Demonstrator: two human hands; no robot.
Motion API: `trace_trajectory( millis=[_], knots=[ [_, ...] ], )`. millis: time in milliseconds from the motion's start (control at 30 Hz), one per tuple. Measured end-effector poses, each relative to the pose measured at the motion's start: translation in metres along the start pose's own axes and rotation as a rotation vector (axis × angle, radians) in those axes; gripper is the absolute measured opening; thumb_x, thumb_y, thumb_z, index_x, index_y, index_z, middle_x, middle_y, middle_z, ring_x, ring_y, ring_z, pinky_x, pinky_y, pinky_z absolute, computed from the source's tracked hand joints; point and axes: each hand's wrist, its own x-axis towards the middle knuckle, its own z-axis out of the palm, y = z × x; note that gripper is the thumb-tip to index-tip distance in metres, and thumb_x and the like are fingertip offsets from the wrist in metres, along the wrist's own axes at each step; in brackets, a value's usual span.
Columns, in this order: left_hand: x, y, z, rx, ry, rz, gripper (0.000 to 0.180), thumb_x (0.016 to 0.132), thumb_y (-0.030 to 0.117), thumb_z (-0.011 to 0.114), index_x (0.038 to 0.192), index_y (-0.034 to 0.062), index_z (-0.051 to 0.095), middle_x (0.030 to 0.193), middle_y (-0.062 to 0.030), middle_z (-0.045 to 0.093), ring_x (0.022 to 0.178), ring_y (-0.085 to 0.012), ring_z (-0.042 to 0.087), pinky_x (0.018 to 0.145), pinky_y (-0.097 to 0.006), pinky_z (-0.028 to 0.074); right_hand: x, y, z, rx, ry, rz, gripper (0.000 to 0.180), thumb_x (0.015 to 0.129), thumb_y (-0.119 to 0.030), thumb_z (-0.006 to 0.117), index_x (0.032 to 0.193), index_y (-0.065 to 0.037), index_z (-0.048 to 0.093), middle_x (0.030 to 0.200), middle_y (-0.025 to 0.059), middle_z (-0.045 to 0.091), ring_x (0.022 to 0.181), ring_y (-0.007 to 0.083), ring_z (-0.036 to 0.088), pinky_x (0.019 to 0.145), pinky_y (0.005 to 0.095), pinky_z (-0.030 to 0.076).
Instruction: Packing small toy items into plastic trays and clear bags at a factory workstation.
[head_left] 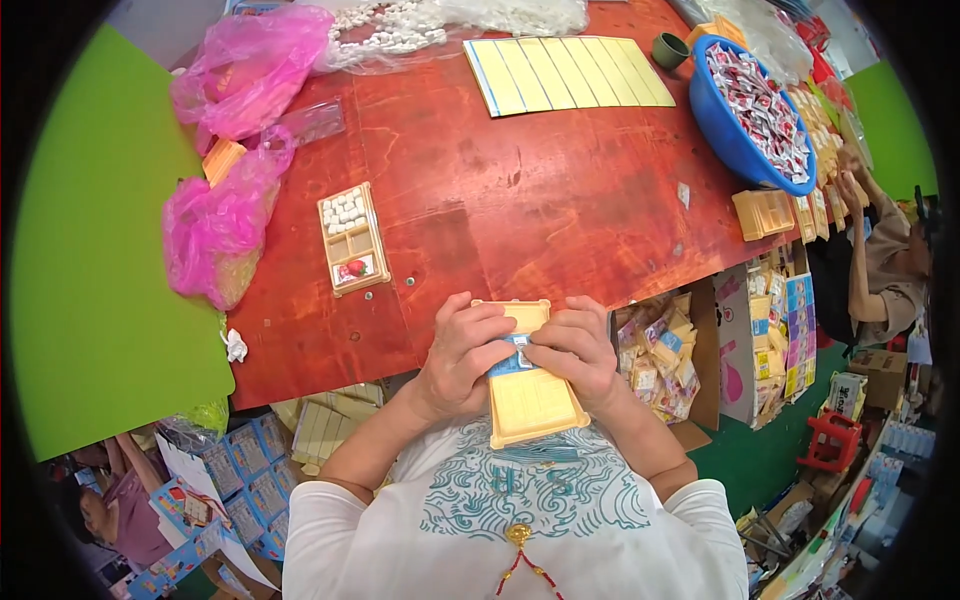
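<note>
Close to my chest, just off the near table edge, I hold a pale yellow plastic tray (537, 408) with its underside or plain face up. A blue and white label band (508, 366) crosses its middle. My left hand (465, 350) grips the tray's left side, fingers curled over the label. On the opposite side my right hand (577, 345) is closed on it, the fingertips pressing near the label's centre. Farther left on the table lies a compartment tray (352, 243), with white pieces at one end and a strawberry-printed packet (354, 269) at the other.
Pink plastic bags (225, 225) line the left of the red table (440, 190). A yellow label sheet (568, 73) lies at the back, beside a dark green cup (669, 50). A blue basin (715, 110) of small packets stands back right; a box of filled packs (660, 345) sits below. Co-workers are on both sides.
</note>
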Motion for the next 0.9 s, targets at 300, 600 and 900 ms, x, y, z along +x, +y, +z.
trace_trajectory(
  millis=[300, 600, 900],
  knots=[
    [0.0, -0.004, -0.001, 0.093, -0.059, 0.104, 0.029, 0.074, 0.013, 0.072, 0.099, 0.0054, 0.06, 0.107, -0.0149, 0.059, 0.098, -0.0316, 0.059, 0.092, -0.051, 0.043, 0.0, 0.011, -0.001, -0.012, -0.111, -0.03, 0.026, 0.065, -0.018, 0.07, 0.089, -0.009, 0.067, 0.09, 0.0022, 0.063, 0.087, 0.0211, 0.058, 0.091, 0.0425, 0.04],
    [-0.003, -0.01, 0.0, 0.112, -0.035, 0.27, 0.031, 0.074, 0.007, 0.07, 0.098, 0.0055, 0.051, 0.112, -0.0182, 0.053, 0.098, -0.0341, 0.059, 0.09, -0.051, 0.049, -0.004, 0.003, 0.0, 0.032, -0.109, -0.013, 0.03, 0.068, -0.018, 0.07, 0.095, -0.006, 0.064, 0.093, 0.0045, 0.062, 0.089, 0.0239, 0.059, 0.089, 0.0431, 0.041],
    [-0.016, -0.014, 0.03, -0.364, -0.174, -0.223, 0.026, 0.076, 0.003, 0.065, 0.099, 0.0012, 0.054, 0.092, -0.0173, 0.063, 0.083, -0.0299, 0.062, 0.076, -0.038, 0.05, -0.043, 0.015, 0.001, 0.502, 0.014, 0.347, 0.026, 0.073, -0.004, 0.068, 0.098, -0.002, 0.062, 0.09, 0.0111, 0.061, 0.083, 0.029, 0.06, 0.073, 0.037, 0.046]
  ],
)
